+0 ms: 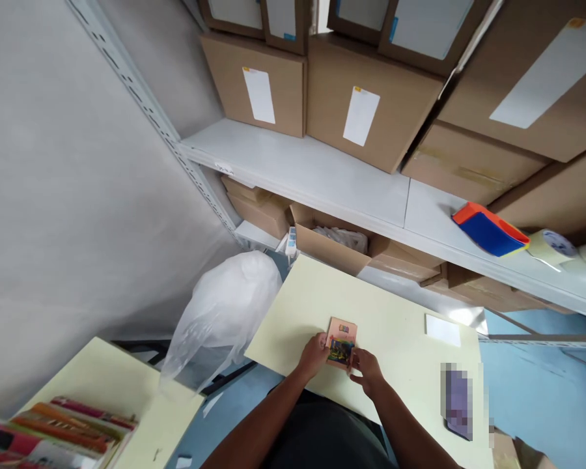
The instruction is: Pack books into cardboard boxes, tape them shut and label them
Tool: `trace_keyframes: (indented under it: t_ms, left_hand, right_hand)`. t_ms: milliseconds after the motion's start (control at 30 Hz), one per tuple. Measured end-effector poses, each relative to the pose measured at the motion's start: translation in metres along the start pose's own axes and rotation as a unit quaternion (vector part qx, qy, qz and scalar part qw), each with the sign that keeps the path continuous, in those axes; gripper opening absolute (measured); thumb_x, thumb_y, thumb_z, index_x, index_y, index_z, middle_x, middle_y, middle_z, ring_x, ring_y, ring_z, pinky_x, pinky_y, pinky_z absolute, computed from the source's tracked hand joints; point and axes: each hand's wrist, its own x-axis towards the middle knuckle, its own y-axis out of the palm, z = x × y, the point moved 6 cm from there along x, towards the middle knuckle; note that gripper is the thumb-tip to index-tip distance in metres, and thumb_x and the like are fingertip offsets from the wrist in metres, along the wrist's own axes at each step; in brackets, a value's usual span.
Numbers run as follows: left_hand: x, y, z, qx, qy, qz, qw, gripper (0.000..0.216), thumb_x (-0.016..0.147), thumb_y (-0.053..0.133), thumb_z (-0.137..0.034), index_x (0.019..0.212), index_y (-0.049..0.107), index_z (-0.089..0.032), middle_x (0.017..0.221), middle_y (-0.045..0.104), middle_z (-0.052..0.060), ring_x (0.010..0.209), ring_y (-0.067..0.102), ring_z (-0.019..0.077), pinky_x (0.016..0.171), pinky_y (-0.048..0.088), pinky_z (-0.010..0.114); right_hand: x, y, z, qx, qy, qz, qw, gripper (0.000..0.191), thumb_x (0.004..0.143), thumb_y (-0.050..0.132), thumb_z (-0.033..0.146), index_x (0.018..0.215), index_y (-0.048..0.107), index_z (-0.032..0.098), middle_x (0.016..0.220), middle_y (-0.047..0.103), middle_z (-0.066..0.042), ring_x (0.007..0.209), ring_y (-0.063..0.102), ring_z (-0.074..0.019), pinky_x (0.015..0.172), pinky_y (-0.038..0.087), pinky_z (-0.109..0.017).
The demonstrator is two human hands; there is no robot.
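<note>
A small peach-coloured booklet (342,332) with a bright multicoloured picture on its front is between my hands, over the pale yellow table (390,326). My left hand (314,355) is closed on its left edge, with the thumb on the front. At the lower right edge, my right hand (368,371) grips it with bent fingers. I cannot tell whether the booklet rests on the tabletop or is held just above it.
A white card (442,329) and a pixelated purple phone-like object (458,404) lie at the table's right. A white plastic bag (229,299) bulges at left. Books (73,430) fill another table. Ahead, a shelf (322,163) bears cardboard boxes (366,98), a blue-orange holder (491,228) and tape (551,249).
</note>
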Motion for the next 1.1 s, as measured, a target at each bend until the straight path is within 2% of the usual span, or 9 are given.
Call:
trace_keyframes:
  t_ms: [133,267,367,467,567,633,867,1100]
  left_hand:
    - [0.01,-0.044,0.011,0.048,-0.002,-0.057,0.997,0.038,0.083,0.051,-0.015,0.12,0.062,-0.017,0.121,0.069,0.012,0.115,0.062,0.0246,0.097,0.045,0.033]
    - [0.043,-0.097,0.011,0.088,0.01,-0.099,0.991,0.043,0.085,0.051,-0.017,0.127,0.058,-0.016,0.126,0.064,0.015,0.118,0.058,0.0272,0.103,0.042,0.037]
    - [0.074,-0.133,0.006,0.104,0.036,-0.118,0.987,0.057,0.083,0.055,-0.017,0.14,0.049,-0.017,0.138,0.058,0.015,0.127,0.052,0.028,0.11,0.036,0.038]
    - [0.097,-0.158,0.0,0.125,0.083,-0.121,0.981,0.078,0.078,0.062,-0.017,0.151,0.037,-0.019,0.151,0.047,0.014,0.139,0.042,0.0292,0.114,0.033,0.038]
    - [0.108,-0.172,-0.004,0.176,0.115,-0.114,0.971,0.09,0.073,0.064,-0.013,0.156,0.03,-0.02,0.161,0.035,0.014,0.142,0.037,0.0333,0.112,0.036,0.041]
    - [0.113,-0.178,-0.004,0.206,0.118,-0.11,0.965,0.091,0.073,0.062,-0.01,0.157,0.03,-0.019,0.162,0.033,0.014,0.139,0.039,0.0343,0.111,0.037,0.041]
    - [0.126,-0.189,-0.006,0.223,0.125,-0.119,0.96,0.08,0.079,0.05,-0.004,0.157,0.032,-0.014,0.148,0.05,0.017,0.132,0.046,0.0307,0.114,0.035,0.041]
    - [0.128,-0.191,-0.007,0.239,0.115,-0.118,0.957,0.076,0.079,0.05,-0.003,0.154,0.038,-0.013,0.145,0.052,0.016,0.127,0.049,0.0307,0.113,0.037,0.039]
  right_hand:
    - [0.008,0.051,0.02,0.001,0.012,0.016,1.0,0.029,0.072,0.068,0.05,0.076,0.059,0.023,0.082,0.067,-0.005,0.082,0.062,-0.0231,0.062,0.044,-0.035]
    - [0.027,0.109,0.06,0.004,0.006,0.034,0.999,0.035,0.075,0.067,0.056,0.082,0.064,0.022,0.091,0.072,-0.007,0.09,0.065,-0.0251,0.069,0.045,-0.037]
    - [0.045,0.144,0.101,0.004,-0.015,0.045,0.999,0.039,0.075,0.07,0.06,0.089,0.067,0.023,0.105,0.074,-0.008,0.103,0.064,-0.027,0.078,0.046,-0.038]
    - [0.06,0.17,0.137,0.002,-0.036,0.056,0.998,0.041,0.074,0.073,0.06,0.096,0.07,0.025,0.121,0.071,-0.007,0.115,0.062,-0.0276,0.087,0.045,-0.039]
    - [0.065,0.187,0.158,-0.001,-0.045,0.067,0.997,0.041,0.076,0.073,0.06,0.1,0.07,0.027,0.127,0.069,-0.006,0.121,0.059,-0.0284,0.094,0.044,-0.041]
    - [0.064,0.194,0.164,-0.003,-0.047,0.072,0.996,0.042,0.076,0.073,0.06,0.102,0.07,0.027,0.129,0.069,-0.007,0.124,0.058,-0.0296,0.097,0.043,-0.042]
    - [0.054,0.203,0.167,-0.002,-0.056,0.079,0.995,0.044,0.08,0.068,0.062,0.108,0.07,0.028,0.138,0.065,-0.007,0.126,0.059,-0.0306,0.103,0.039,-0.047]
    - [0.057,0.204,0.167,0.005,-0.065,0.073,0.995,0.044,0.079,0.068,0.063,0.107,0.072,0.029,0.134,0.067,-0.006,0.122,0.062,-0.0299,0.1,0.042,-0.044]
